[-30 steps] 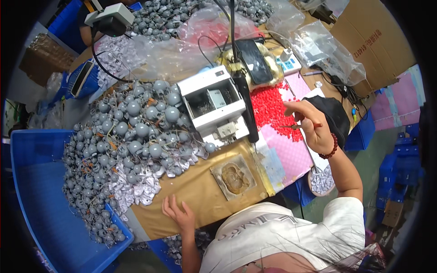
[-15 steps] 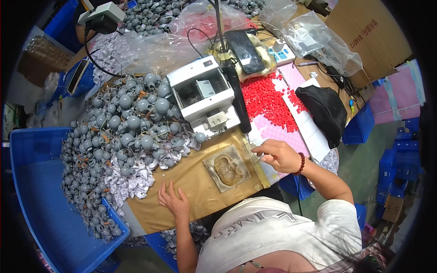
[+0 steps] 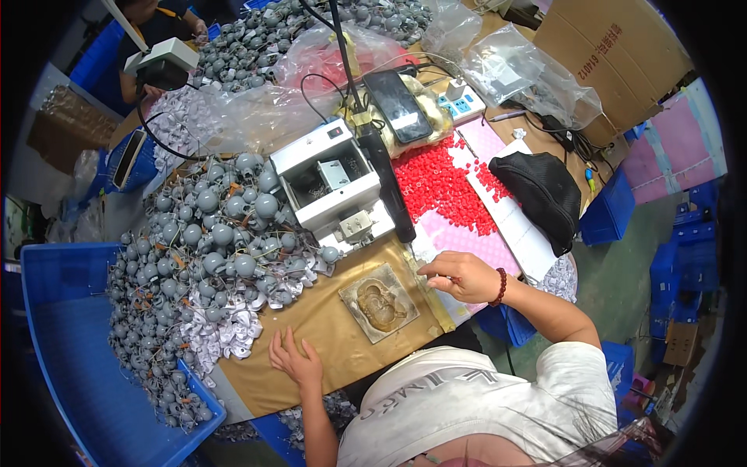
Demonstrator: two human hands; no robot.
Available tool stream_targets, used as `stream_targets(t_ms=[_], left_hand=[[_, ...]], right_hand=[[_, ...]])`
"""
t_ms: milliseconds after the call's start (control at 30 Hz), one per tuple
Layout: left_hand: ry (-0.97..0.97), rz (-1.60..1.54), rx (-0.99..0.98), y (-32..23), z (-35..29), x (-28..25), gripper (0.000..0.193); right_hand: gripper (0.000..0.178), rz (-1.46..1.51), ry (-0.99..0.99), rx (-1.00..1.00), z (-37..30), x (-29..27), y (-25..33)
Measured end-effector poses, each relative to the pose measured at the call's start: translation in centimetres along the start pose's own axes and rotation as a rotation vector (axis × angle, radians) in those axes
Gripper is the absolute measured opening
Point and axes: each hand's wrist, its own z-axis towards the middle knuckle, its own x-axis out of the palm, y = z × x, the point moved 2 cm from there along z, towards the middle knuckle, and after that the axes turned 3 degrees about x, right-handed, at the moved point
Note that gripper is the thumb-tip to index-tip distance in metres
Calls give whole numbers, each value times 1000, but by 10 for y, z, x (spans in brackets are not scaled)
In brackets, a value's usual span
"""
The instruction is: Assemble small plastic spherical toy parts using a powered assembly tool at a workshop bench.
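My left hand (image 3: 294,359) lies flat and open on the brown paper-covered table (image 3: 334,342), fingers spread, close to the heap of grey round parts with wires (image 3: 210,249). My right hand (image 3: 459,276) hovers at the table's right edge beside a worn square block (image 3: 379,303), fingers pinched together; whether it holds something small I cannot tell. Behind it spreads a pile of small red pieces (image 3: 440,183) on a pink sheet (image 3: 467,241). A white box-shaped machine (image 3: 327,177) stands between the grey heap and the red pile.
A blue crate (image 3: 70,350) sits at the left with grey parts spilling in. A black pouch (image 3: 545,191), a phone (image 3: 397,105), a power strip (image 3: 459,97), clear plastic bags (image 3: 521,74) and a cardboard box (image 3: 607,54) lie behind. Another person works at the far top left (image 3: 156,19).
My right hand has drawn back from the black pouch and red pieces toward me, to the table edge by the square block. My left hand stayed flat on the paper.
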Motion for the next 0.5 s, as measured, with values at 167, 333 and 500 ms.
stream_targets(t_ms=[167,333,500], left_hand=[[-3,1,3,1,0,0,45],[3,-5,-2,0,0,1,45],[2,-2,-1,1,0,1,45]], right_hand=[[27,-14,8,-15,0,3,-2],[26,-28,7,-54,0,6,-6],[28,-27,15,-54,1,7,-8]])
